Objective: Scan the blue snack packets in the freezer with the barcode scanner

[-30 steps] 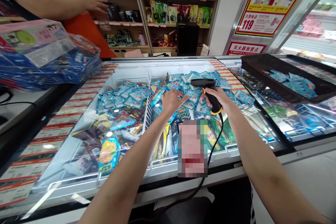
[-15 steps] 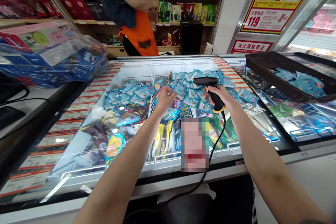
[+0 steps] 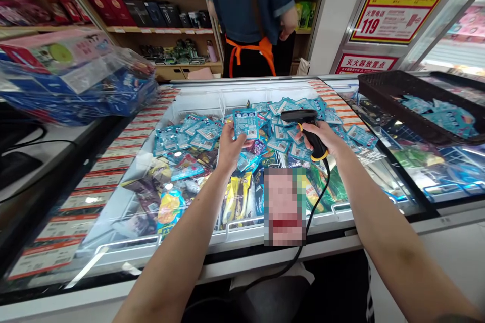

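Observation:
Between thumb and fingers my left hand [image 3: 232, 149] pinches a small blue packet [image 3: 246, 123], its printed side and barcode turned up toward me. My right hand [image 3: 322, 137] is wrapped round the handle of a black and yellow barcode scanner [image 3: 301, 117], whose head points left toward the packet. From the handle a black cable [image 3: 316, 207] runs down over the front edge. Under both hands more blue packets [image 3: 204, 131] lie loosely spread on the glass top of a chest freezer [image 3: 189, 257]. Wrapped ice creams [image 3: 238, 194] show through the glass.
On the right stands a dark basket [image 3: 379, 88] with more blue packets. Plastic-wrapped boxes [image 3: 76, 81] are stacked at the left. A blurred-out patch [image 3: 284, 207] covers something near the front edge. Behind the freezer a person [image 3: 250, 20] in an orange apron faces the shelves.
My left hand has lifted a blue packet off the pile and turned it up before the scanner. My right hand keeps its grip. The person behind has moved right and turned away.

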The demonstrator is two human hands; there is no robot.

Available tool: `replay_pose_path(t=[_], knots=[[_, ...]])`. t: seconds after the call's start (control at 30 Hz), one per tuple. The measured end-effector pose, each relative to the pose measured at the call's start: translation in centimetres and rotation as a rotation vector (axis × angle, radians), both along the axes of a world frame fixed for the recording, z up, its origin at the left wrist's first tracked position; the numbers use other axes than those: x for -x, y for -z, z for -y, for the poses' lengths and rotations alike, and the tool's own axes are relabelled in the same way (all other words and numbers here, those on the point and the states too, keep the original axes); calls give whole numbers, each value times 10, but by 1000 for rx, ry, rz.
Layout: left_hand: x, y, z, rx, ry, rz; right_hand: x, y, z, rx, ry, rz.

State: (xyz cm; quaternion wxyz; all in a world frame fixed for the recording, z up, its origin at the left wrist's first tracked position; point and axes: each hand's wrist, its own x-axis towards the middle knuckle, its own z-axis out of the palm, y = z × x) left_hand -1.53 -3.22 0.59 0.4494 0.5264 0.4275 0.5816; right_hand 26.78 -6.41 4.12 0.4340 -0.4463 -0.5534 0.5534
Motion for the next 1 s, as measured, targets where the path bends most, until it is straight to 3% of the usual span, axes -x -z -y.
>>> replay_pose_path(t=[0.57,1.0], knots=[[4,10,-8,11,-117,126,16,-13,13,-93,-57,53],[4,8,-7,-11,-35,164,24,-16,16,-151,-117,118]])
